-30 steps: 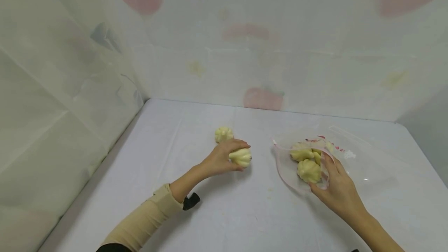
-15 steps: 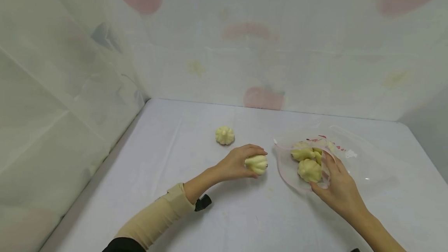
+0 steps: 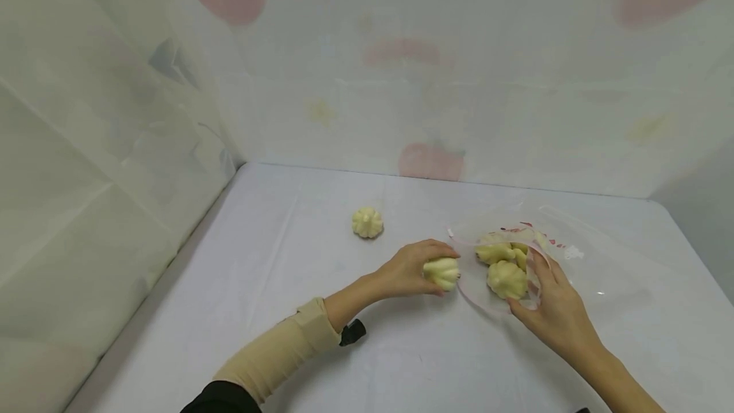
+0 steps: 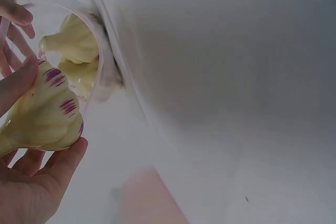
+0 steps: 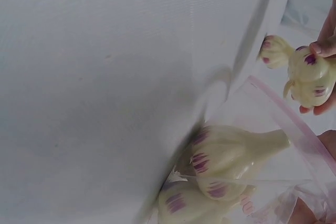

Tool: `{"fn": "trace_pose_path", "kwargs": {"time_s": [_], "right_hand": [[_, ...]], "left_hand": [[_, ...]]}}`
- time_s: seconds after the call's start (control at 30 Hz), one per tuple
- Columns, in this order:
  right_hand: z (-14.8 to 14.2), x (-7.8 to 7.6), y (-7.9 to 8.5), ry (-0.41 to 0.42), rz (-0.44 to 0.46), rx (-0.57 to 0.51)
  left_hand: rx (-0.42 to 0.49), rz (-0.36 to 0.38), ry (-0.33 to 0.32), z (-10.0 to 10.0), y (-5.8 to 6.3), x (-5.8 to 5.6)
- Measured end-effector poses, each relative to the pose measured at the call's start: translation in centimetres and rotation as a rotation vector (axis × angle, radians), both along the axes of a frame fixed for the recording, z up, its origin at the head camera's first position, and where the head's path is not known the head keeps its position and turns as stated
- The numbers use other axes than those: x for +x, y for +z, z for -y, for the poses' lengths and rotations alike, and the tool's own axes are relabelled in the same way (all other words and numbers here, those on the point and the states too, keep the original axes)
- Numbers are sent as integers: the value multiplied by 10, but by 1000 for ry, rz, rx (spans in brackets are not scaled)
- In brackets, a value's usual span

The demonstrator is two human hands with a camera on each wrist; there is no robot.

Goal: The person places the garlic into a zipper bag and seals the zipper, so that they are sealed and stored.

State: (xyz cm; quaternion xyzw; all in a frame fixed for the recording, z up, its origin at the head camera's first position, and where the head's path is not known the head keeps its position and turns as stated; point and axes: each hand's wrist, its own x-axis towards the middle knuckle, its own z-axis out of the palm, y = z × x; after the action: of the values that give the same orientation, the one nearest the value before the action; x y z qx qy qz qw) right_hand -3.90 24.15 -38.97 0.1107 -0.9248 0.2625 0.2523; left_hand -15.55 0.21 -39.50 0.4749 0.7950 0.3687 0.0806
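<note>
Thumb and fingers of my left hand point(image 3: 408, 271) grip a pale yellow garlic bulb point(image 3: 441, 274) beside the mouth of a clear plastic zip bag point(image 3: 613, 273). Purple streaks mark the held bulb point(image 4: 50, 108) in the left wrist view. My right hand point(image 3: 553, 311) pinches the near right part of the bag's pink-edged rim, keeping the mouth spread. Inside the bag lie several garlic bulbs point(image 3: 507, 280), partly hidden by the printed plastic and the hand. One more garlic bulb point(image 3: 367, 222) sits on the table, back and left of my left hand.
A white cloth covers the table point(image 3: 321, 202). Behind it hangs a pale printed curtain point(image 3: 344, 120), and another sheet point(image 3: 86, 209) stands along the left edge. The bag's closed end stretches rightward over the cloth.
My left hand has carried its garlic bulb to the right, from near the lone bulb to the bag's mouth. The right hand and bag have stayed almost still.
</note>
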Motion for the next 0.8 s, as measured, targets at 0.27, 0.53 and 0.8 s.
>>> {"fn": "trace_pose_path", "kwargs": {"time_s": [0.27, 0.53, 0.8], "right_hand": [[1, -2, 2, -5, 11, 29], [1, -2, 1, 3, 8, 23], [1, -2, 3, -1, 17, 24]], "left_hand": [[-14, 8, -15, -15, -2, 3], [-32, -7, -47, -34, -2, 7], [-90, -33, -11, -50, -2, 11]]}}
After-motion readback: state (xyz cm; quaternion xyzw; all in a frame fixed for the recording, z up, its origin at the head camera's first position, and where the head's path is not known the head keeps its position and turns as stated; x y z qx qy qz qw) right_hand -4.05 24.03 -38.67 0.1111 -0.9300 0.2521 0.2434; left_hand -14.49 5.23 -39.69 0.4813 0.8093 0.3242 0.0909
